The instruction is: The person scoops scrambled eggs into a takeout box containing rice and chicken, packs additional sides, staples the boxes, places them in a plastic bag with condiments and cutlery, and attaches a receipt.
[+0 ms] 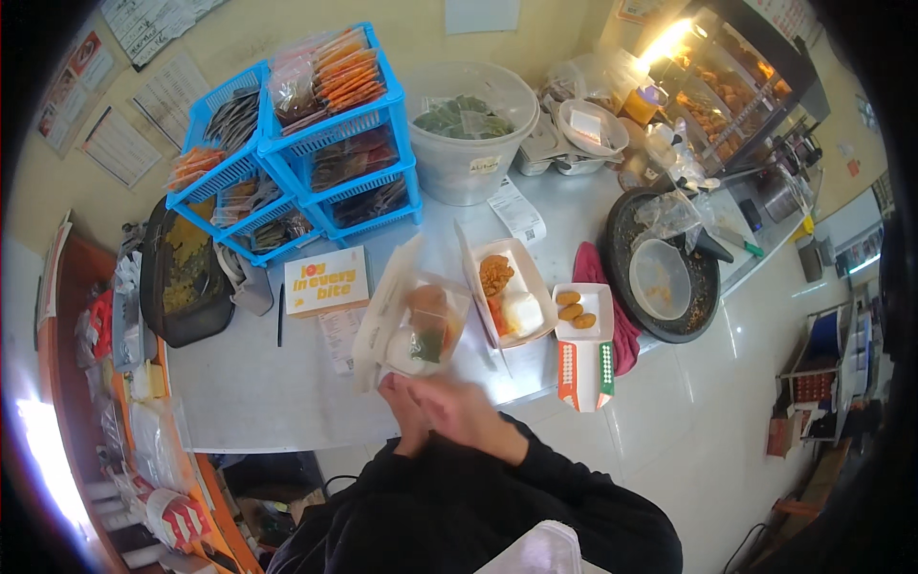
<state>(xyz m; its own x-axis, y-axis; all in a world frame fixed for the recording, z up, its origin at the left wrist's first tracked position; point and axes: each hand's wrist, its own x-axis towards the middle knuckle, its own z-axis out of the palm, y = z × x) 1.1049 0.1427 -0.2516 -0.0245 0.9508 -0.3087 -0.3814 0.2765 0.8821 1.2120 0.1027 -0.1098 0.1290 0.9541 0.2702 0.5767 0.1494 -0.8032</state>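
My left hand point(408, 417) and my right hand point(470, 417) meet at the table's near edge, against the near end of an open meal box point(375, 316). Motion smears the right hand, and the left fingers are partly covered, so their grip is unclear. In that box lie white rice point(405, 360), a brown piece of food point(426, 298) and a clear sachet with something green point(430, 335). To its right, a second open box point(533, 263) holds fried chicken point(495, 275), rice point(523, 313) and something red. A small carton point(590, 328) beyond holds several nuggets point(570, 313).
Blue stacked baskets point(335, 143) of sachets stand at the back left, beside a white tub point(469, 167) of green packets. A dark round pan point(703, 306) with a plastic bowl sits right, by a maroon cloth point(626, 340). A closed box point(325, 280) and a black pen point(280, 316) lie left.
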